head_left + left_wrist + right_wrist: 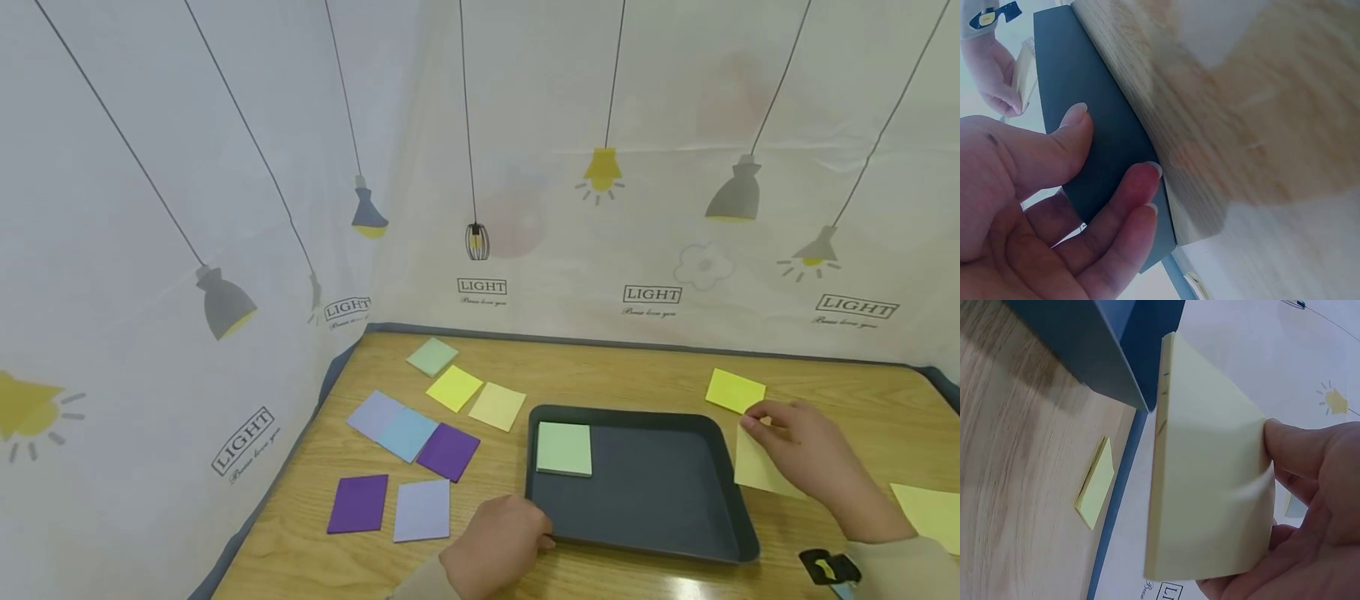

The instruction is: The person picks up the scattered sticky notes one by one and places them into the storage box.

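Nearest, the left hand (501, 543) grips the tray (645, 500) at its near left corner, thumb and curled fingertips against the wall. Left of it, a purple pad (357, 503) and a lilac pad (422, 511) lie side by side on the table (277, 560). The right hand (810, 454) pinches a cream pad (1210, 481) between thumb and fingers, just beside the tray's right rim. Inside the tray, a green pad (564, 448) lies toward the far left corner; a yellow pad (735, 390) lies beyond the right hand.

Wht. lamp-print sheet (540, 167) rises bhd. wood tbl. (615, 371)
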A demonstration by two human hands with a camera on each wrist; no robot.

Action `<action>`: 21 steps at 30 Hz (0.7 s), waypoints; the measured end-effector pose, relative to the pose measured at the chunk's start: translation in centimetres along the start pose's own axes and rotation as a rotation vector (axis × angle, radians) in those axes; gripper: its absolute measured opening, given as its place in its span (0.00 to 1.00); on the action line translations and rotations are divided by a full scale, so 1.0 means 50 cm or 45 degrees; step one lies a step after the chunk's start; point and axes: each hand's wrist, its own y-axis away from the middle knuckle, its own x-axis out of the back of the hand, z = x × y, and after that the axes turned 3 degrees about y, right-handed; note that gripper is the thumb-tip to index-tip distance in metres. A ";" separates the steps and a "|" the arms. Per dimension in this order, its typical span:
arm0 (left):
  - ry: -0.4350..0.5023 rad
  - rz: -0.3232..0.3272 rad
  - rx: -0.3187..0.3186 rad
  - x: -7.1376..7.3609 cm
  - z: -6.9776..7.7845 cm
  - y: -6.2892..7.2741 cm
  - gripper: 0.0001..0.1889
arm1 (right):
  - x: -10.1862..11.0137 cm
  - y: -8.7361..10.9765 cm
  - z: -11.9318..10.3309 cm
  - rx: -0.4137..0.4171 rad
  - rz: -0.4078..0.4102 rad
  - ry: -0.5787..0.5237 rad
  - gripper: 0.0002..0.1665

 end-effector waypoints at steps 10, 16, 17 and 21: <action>0.005 0.016 -0.005 -0.005 -0.003 0.000 0.09 | -0.032 -0.015 -0.034 0.104 0.011 -0.037 0.10; 0.001 0.015 -0.005 -0.006 -0.004 0.000 0.08 | -0.055 -0.026 -0.060 0.130 -0.029 -0.056 0.12; 0.000 0.017 -0.007 -0.007 -0.004 0.000 0.08 | -0.059 -0.027 -0.065 0.136 -0.033 -0.070 0.12; 0.000 0.025 -0.017 -0.011 -0.007 -0.001 0.08 | -0.080 -0.029 -0.081 0.165 -0.034 -0.097 0.10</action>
